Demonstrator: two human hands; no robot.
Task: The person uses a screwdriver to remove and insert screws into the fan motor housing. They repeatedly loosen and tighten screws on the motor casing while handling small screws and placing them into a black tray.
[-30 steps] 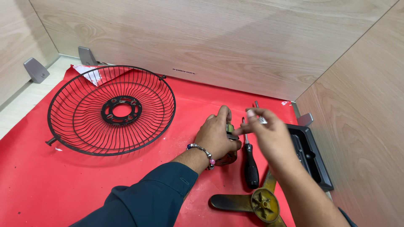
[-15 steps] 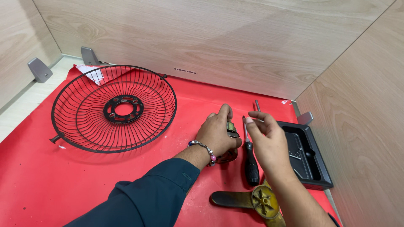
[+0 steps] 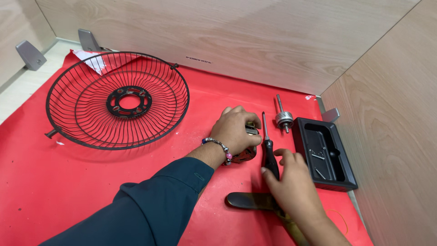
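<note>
Since a moment ago, our right hand (image 3: 291, 182) has dropped to the black-handled screwdriver (image 3: 268, 152), fingers closing round it; our left hand (image 3: 236, 130) grips a small brass-coloured metal motor part (image 3: 248, 152) near the counter's right edge.

Black wire fan guard (image 3: 118, 101), upper left, on red mat (image 3: 68, 182). Black plastic tray (image 3: 324, 152), right. Metal rotor shaft (image 3: 283, 116) beside it.

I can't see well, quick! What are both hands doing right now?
Left hand: closed over a small metal part on the red mat.
Right hand: fingers closing on the black-handled screwdriver lying on the mat.
</note>
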